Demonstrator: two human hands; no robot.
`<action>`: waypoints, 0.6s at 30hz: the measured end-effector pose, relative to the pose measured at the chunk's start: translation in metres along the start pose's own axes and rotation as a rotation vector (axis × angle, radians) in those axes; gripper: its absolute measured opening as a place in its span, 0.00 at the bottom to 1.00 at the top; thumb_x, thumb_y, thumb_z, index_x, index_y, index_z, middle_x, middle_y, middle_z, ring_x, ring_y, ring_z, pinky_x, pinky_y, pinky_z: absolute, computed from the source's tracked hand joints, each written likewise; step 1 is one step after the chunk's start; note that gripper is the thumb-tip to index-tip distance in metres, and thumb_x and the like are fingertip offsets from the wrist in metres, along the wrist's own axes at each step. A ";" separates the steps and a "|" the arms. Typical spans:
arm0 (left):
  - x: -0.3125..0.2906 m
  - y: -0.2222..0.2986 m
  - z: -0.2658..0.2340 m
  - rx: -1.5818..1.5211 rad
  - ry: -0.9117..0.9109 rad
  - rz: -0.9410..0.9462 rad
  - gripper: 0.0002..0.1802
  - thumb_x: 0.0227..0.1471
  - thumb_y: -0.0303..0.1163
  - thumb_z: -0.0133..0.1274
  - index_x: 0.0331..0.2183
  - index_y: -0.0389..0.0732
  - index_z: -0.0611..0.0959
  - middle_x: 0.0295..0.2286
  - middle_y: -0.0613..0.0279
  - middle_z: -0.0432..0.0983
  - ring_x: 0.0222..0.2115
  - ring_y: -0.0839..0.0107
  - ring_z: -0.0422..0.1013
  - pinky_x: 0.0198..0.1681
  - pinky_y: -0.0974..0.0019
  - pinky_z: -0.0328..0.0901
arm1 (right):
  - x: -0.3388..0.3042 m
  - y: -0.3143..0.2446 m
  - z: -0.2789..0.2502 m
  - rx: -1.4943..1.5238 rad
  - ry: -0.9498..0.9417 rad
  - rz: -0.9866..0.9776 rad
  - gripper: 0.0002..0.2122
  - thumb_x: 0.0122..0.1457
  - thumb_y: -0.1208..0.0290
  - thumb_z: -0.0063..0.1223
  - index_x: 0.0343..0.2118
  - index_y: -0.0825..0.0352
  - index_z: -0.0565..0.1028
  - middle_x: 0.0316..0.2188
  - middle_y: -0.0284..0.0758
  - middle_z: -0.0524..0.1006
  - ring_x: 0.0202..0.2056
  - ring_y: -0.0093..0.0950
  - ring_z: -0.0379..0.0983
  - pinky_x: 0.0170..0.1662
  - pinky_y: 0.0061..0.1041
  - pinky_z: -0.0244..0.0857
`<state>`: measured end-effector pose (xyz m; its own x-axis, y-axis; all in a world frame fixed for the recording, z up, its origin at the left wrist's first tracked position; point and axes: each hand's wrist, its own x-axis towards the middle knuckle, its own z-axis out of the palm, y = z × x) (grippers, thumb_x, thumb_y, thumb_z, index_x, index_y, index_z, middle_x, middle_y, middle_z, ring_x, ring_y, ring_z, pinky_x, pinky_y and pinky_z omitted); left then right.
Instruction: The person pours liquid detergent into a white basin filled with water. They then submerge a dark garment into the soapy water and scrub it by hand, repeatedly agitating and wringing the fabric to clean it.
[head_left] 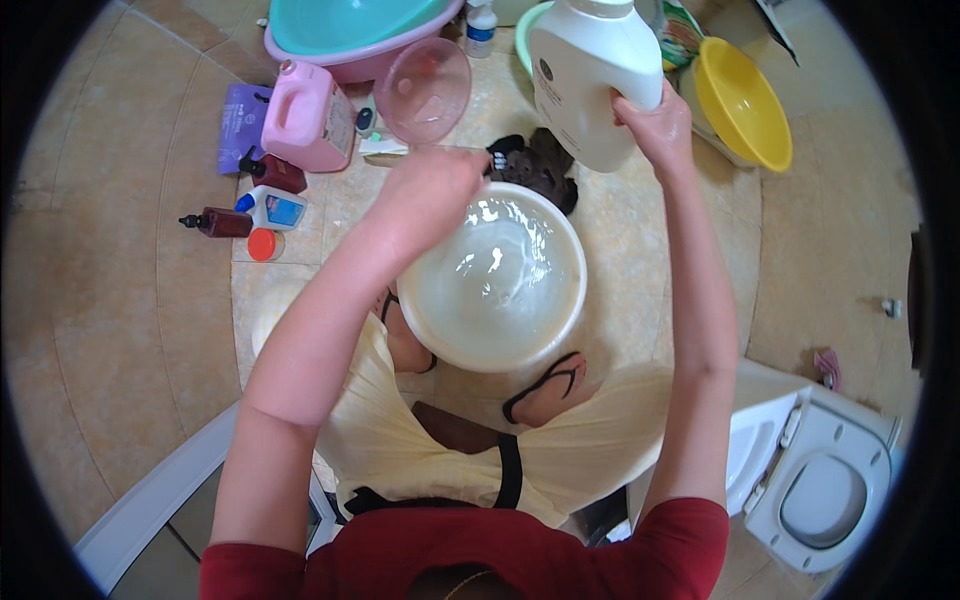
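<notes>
My right hand (pixel 660 130) is wrapped round the handle of a large white plastic jug (pixel 590 85), lifted upright at the far right of the basin. My left hand (pixel 430 195) is closed over the far left rim of a round white basin (pixel 579 285); whatever its fingers hold, if anything, is hidden. Rippled, slightly cloudy water (pixel 490 285) fills much of the basin, which stands on the floor between my feet. Just beyond it lies a crumpled dark cloth (pixel 545 170), close to my left fingertips.
At the left stand a pink jug (pixel 305 120), a purple pouch (pixel 240 130), a dark red pump bottle (pixel 222 222) and an orange-lidded jar (pixel 265 245). Behind are a clear pink bowl (pixel 425 95) and stacked tubs (pixel 350 65). A yellow basin (pixel 745 105) is far right, a toilet (pixel 820 490) near right.
</notes>
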<state>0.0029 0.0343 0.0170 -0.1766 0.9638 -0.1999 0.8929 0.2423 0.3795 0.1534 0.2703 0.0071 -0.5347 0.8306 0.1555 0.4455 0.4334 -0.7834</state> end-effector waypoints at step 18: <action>-0.018 0.083 0.069 -0.555 0.085 0.594 0.34 0.50 0.30 0.52 0.57 0.46 0.59 0.54 0.45 0.54 0.54 0.50 0.56 0.56 0.58 0.56 | -0.231 0.043 -0.117 -0.183 -0.350 0.070 0.19 0.35 0.66 0.62 0.32 0.70 0.76 0.28 0.45 0.78 0.31 0.37 0.76 0.37 0.30 0.68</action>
<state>0.1089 0.0291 -0.0100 0.2110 0.9486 0.2360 0.5159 -0.3132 0.7974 0.3806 0.1380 0.0078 -0.6968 0.7046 -0.1341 0.5935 0.4614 -0.6595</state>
